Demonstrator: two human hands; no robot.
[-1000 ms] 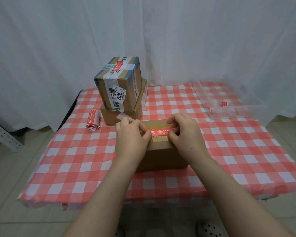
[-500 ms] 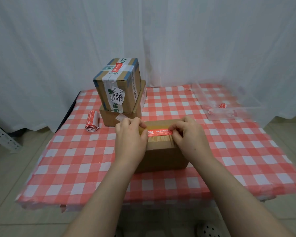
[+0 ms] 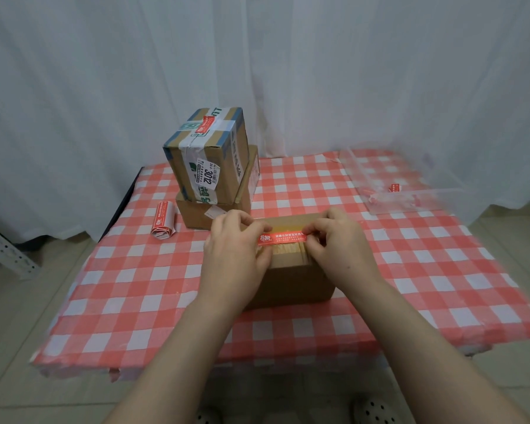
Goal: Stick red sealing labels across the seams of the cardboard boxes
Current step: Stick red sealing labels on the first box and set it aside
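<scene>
My left hand (image 3: 236,249) and right hand (image 3: 338,241) at surface (image 3: 135,286) centre, fingers of each pinching one end of red sealing label (image 3: 282,239), stretched across taped seam atop cardboard box (image 3: 291,280). Two stacked boxes (image 3: 214,175) at 11 o'clock; label roll (image 3: 163,220) left of them; clear plastic bin (image 3: 410,188) at 2 o'clock.

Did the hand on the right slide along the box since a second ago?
Yes. The right hand slid rightward along the red label, away from the left hand, toward the right edge of the near box.
</scene>
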